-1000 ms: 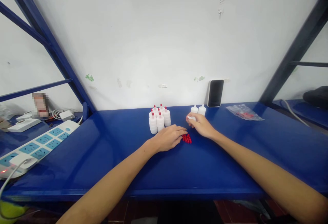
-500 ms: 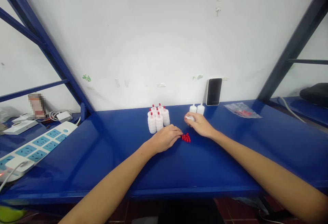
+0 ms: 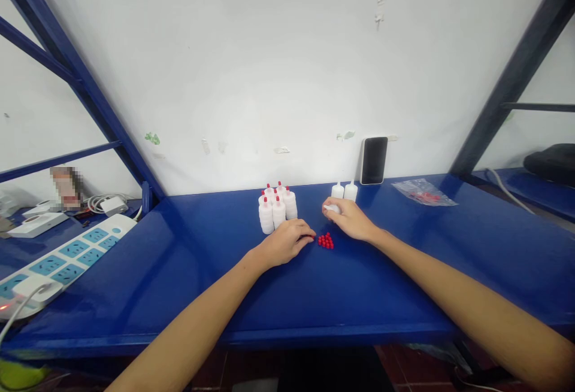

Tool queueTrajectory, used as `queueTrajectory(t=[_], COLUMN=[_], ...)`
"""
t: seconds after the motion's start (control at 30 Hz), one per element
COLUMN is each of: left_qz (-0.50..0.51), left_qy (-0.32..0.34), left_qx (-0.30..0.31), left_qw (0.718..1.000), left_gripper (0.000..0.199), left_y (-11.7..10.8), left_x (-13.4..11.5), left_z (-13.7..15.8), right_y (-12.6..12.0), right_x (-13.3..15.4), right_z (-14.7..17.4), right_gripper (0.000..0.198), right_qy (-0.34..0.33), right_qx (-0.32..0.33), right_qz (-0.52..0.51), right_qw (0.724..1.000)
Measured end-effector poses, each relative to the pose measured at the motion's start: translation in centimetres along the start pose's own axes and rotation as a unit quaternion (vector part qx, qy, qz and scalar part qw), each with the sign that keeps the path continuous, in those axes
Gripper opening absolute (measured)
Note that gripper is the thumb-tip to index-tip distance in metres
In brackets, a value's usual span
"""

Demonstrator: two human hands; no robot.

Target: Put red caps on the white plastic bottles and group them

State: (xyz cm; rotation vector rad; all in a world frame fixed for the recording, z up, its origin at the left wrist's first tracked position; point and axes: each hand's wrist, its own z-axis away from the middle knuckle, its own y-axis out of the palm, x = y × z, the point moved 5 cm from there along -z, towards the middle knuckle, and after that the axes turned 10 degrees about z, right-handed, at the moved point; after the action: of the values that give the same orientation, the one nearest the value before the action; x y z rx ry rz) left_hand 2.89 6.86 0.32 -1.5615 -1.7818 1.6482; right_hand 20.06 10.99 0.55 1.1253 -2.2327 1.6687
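My left hand (image 3: 287, 241) is low over the table, its fingertips pinched on a small red cap (image 3: 313, 237) that mostly hides under them. Just to its right lies a small cluster of red caps (image 3: 326, 241). In my right hand (image 3: 348, 217) is a white squeeze bottle (image 3: 332, 207); its body is largely covered by the fingers. Behind that hand stand two uncapped white bottles (image 3: 351, 191). Several white bottles with red caps (image 3: 278, 211) are grouped upright beyond my left hand.
A dark-screened device (image 3: 374, 160) leans on the wall. On the right of the blue table (image 3: 179, 296) lies a clear plastic bag (image 3: 424, 192) with red pieces inside. A power strip (image 3: 67, 254) with a plugged-in adapter runs along the left edge.
My left hand has drawn slightly left, away from the cap cluster, with a red cap at its fingertips. My right hand keeps its hold on the bottle, almost unmoved.
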Motion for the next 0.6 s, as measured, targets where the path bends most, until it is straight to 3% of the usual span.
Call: queueTrajectory(t=[0.6], left_qz=[0.033], left_qy=[-0.019], left_qx=[-0.021], left_qw=[0.999], left_gripper=[0.021], left_y=[0.01], left_x=[0.56], left_z=[0.13], right_y=[-0.05], right_x=[0.14], right_z=[0.08], right_gripper=[0.018], right_qy=[-0.015], right_qx=[0.008], right_qz=[0.031], right_qw=[0.999])
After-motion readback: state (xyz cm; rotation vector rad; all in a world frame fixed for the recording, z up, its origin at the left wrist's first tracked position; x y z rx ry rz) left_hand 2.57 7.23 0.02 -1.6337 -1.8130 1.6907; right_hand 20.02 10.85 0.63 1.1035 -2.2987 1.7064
